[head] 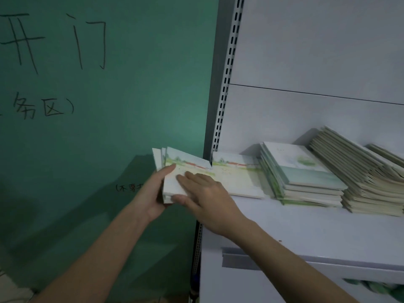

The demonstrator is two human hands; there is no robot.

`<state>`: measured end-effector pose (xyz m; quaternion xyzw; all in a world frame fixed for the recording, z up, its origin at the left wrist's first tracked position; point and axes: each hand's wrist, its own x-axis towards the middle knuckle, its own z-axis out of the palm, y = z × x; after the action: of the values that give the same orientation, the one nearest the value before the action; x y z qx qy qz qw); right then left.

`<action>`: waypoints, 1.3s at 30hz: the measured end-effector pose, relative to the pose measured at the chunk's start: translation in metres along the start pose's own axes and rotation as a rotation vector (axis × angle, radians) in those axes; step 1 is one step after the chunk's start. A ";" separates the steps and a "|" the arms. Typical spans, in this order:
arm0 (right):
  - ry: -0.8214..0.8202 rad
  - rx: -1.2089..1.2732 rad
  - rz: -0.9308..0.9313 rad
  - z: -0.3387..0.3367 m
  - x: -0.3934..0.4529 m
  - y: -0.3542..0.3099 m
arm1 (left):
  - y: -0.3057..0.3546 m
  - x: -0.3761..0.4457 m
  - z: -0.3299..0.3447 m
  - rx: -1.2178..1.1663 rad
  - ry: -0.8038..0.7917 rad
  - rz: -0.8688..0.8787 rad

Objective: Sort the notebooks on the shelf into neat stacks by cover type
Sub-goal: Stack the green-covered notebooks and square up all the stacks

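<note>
Three stacks: being kept on the shelf [306, 226], right of the held bundle [175, 184].
Hands: left hand [153, 193] gripping bundle; right hand [205, 193] flat on it.
Remaining: bundle being squared, unshelved.

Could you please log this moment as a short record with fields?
left hand: left hand grips a bundle of notebooks from below
right hand: right hand lies flat on the bundle's top cover
shelf: white shelf
on shelf: single notebook, matching cover; leaning stack; taller stack
backdrop: green wall with handwriting
</note>
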<state>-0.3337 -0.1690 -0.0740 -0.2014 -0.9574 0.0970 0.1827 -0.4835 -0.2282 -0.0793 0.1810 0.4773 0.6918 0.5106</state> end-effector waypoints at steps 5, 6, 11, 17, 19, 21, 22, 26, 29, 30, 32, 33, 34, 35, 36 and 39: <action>0.107 0.182 0.123 -0.022 0.003 0.016 | 0.010 0.005 0.003 -0.041 0.075 0.041; 0.200 0.218 0.193 -0.032 0.003 0.020 | 0.014 0.004 0.010 -0.074 0.066 0.057; 0.307 0.847 0.524 -0.088 -0.006 0.048 | 0.032 0.002 0.061 -0.052 -0.040 0.056; 0.444 0.914 0.615 -0.120 -0.035 0.101 | 0.026 0.025 0.132 0.243 -0.107 0.024; 0.476 0.894 0.632 -0.124 -0.045 0.122 | 0.016 0.039 0.153 0.290 -0.080 0.023; 0.497 0.814 0.669 -0.128 -0.054 0.143 | 0.002 0.054 0.173 0.275 -0.046 0.037; 0.493 0.771 0.687 -0.132 -0.059 0.152 | -0.005 0.061 0.183 0.268 -0.041 0.042; 0.449 0.598 0.740 -0.147 -0.073 0.181 | -0.035 0.075 0.218 0.336 -0.036 0.061; 0.378 0.436 0.787 -0.154 -0.078 0.204 | -0.053 0.081 0.238 0.437 -0.037 0.058; 0.329 0.372 0.809 -0.155 -0.077 0.211 | -0.057 0.082 0.243 0.468 -0.038 0.057; 0.220 0.235 0.848 -0.158 -0.074 0.220 | -0.062 0.083 0.252 0.519 -0.039 0.048; 0.183 0.186 0.850 -0.159 -0.073 0.223 | -0.064 0.082 0.256 0.544 -0.039 0.043; 0.164 0.167 0.842 -0.159 -0.071 0.225 | -0.065 0.082 0.260 0.563 -0.044 0.046; 0.154 0.157 0.828 -0.159 -0.068 0.227 | -0.065 0.083 0.263 0.579 -0.045 0.055; 0.152 0.149 0.807 -0.159 -0.066 0.228 | -0.064 0.081 0.265 0.586 -0.050 0.064; 0.227 0.093 0.680 -0.164 -0.062 0.225 | -0.051 0.070 0.265 0.625 -0.065 0.115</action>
<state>-0.1381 0.0257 -0.0019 -0.5092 -0.8040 0.1726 0.2541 -0.2901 -0.0394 -0.0121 0.3778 0.6392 0.5333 0.4053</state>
